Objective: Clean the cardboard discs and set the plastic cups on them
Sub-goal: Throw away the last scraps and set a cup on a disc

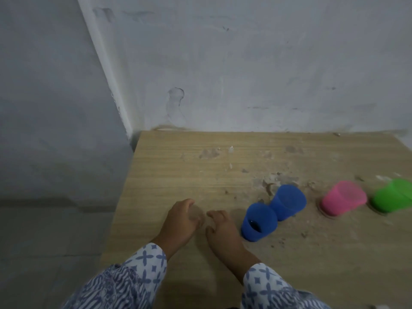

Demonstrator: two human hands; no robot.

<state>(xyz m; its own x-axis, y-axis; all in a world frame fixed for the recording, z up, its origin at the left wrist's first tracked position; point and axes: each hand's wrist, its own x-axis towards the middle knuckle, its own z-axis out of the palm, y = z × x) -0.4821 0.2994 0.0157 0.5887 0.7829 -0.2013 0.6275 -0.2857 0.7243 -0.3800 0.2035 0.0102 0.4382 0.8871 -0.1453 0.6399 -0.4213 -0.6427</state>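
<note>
Cleaning step, judging: left hand (178, 224) grips blurred disc (197, 214); right hand (223, 230) curled beside, grip unclear. Next: lay disc down, set near blue cup (258, 221) on it.

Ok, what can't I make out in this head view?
Head view:
Between left hand and right hand: a brownish smear, blurred by motion; grip unclear.
Green cup: cut by the right edge, blurred.
Discs under pink cup and green cup: hidden but for slivers.
Under the blue cups: hidden by the cups.

Left hand (178, 221) grips cardboard disc (198, 214); disc blurred
</note>
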